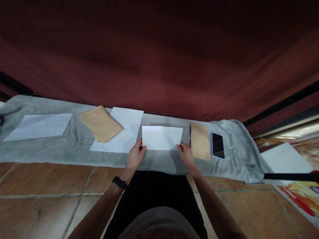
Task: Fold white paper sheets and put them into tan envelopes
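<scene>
A white sheet of paper [162, 138], apparently folded, is held between my two hands above the grey cloth. My left hand [136, 153] pinches its lower left corner, thumb on the near face. At the lower right corner, my right hand [185, 153] grips the paper between thumb and fingers. Just right of that hand lies a single brown envelope [200, 142]. To the left, a stack of brown envelopes [101, 124] rests partly on white paper [129, 124] lying flat.
A phone [218, 146] lies right of the single envelope. Another white sheet [41, 126] is at the far left of the grey cloth [79, 151]. A dark red curtain [159, 66] hangs behind. Beyond the right end, a black bar [290, 177] crosses above printed packaging [299, 196].
</scene>
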`<state>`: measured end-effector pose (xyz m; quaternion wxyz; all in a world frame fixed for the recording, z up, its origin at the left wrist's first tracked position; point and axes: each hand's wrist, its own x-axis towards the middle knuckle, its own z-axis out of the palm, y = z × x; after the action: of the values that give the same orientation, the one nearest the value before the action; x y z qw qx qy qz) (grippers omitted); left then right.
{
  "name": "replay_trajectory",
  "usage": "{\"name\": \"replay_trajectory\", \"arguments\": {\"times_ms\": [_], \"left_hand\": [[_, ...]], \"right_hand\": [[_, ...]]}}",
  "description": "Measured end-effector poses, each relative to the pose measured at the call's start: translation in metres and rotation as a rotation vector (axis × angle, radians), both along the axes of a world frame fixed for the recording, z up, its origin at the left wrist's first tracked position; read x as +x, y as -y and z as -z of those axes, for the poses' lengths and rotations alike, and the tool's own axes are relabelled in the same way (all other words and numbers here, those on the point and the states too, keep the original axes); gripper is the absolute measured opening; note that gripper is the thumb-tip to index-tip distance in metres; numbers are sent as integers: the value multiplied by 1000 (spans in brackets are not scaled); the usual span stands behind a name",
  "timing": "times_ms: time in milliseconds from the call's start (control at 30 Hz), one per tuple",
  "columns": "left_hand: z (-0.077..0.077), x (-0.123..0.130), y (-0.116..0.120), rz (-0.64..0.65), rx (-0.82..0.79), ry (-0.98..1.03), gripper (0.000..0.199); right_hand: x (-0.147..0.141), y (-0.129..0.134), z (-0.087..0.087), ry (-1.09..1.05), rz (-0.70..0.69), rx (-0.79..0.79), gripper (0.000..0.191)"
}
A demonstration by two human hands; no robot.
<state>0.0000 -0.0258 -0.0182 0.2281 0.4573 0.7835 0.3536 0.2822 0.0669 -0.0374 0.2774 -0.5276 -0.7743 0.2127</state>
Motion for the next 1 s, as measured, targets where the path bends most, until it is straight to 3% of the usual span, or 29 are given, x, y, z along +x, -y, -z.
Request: {"name": "replay_trajectory", "arguments": {"times_ms": [300, 400, 567, 733, 867, 1000], "left_hand": [[-8, 6, -9, 4, -40, -77, 57], [-6, 5, -11, 14, -45, -96, 58], [-3, 6, -14, 23, -74, -179, 56], [-10, 9, -13, 37, -134, -272, 50], [-14, 19, -13, 89, -60, -447, 49], [-8, 44, -26, 265, 90, -516, 49]], "right_hand": [[-18, 7, 9, 146, 148, 85, 40], [-21, 11, 8, 210, 139, 140, 41], [-22, 14, 5, 326, 101, 88, 39], [-23, 17, 3, 290, 135, 196, 35], [-40, 18, -1, 209, 51, 203, 40], [-74, 15, -1, 122, -110, 168, 46]]}}
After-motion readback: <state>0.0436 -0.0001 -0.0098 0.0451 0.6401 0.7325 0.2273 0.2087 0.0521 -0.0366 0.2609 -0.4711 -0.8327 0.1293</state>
